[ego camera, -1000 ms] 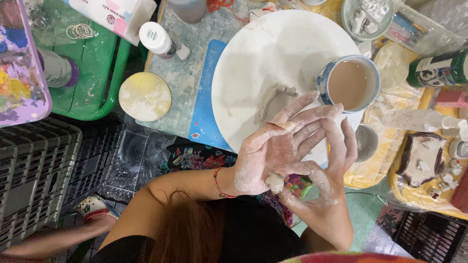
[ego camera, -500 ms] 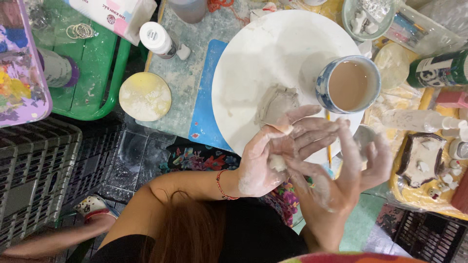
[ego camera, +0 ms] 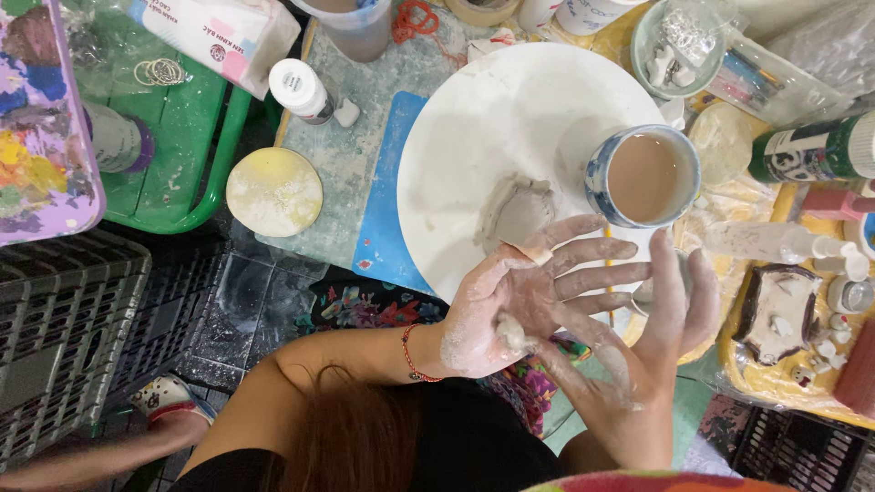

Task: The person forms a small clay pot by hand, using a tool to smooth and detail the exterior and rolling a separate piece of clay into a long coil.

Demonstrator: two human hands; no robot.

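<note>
**clayfan:** Two messy hands, one tiny lump of clay (ego camera: 512, 333). It's sitting on the heel of the left hand (ego camera: 533, 296), which is palm up with the fingers spread. The right hand (ego camera: 673, 305) is at its 3 o'clock, flat and loose, and the palms aren't touching. Neither hand is gripping anything. Tips for rolling a bit this small?

**mudroom_k:** I'd move the lump to the middle of the palm. Down at the heel it'll probably slip off toward the wrist. Use light pressure, flat palms and small circles. Both hands look dusty-dry to me, so a dab from the blue-and-white cup of cloudy water (ego camera: 643, 178) at 12 o'clock from your fingertips might stop it cracking. I'd also work over the white round board (ego camera: 474, 109), so if the lump drops it lands there and not on the floor.

**clayfan:** Makes sense. The flattish grey clay piece (ego camera: 516, 210) is on that board too, at about 9 o'clock from the cup.

**mudroom_k:** Yep, just keep clear of it. Compared with a second ago, the palms were pressed together then with the lump squeezed between them, low down. Half a second ago they'd begun to part. Now they're fully apart, the right hand has swung out toward 3 o'clock, and the lump has stayed with the left. The board, the cup and the yellow disc (ego camera: 273, 191) off at 9 o'clock haven't budged.
</note>
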